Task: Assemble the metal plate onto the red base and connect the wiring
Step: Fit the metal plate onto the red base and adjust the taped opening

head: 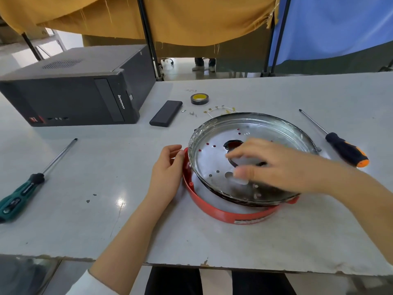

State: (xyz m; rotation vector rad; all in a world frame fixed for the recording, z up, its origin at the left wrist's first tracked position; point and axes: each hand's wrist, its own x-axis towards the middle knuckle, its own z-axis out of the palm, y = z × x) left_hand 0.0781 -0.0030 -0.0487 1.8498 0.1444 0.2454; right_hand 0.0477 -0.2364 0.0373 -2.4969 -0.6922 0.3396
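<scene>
Clearly the job is at an early stage: the metal plate (pixel 214 160) sits crooked on the red base (pixel 225 213), its near edge riding above the red rim and shifted away from the left hand (pixel 168 169), so it is not seated yet. That hand's grip curls against the outer wall of the base at its left side, steadying it. The right hand (pixel 282 165) reaches over the plate's middle with fingers loosely spread and blurred; whether this grip pinches anything I cannot tell. Beyond both hands, small brass terminals and a thin white wire (pixel 219 110) lie loose on the surface (pixel 85 177), so wiring looks untouched. Screws (pixel 192 113) lie there too.
</scene>
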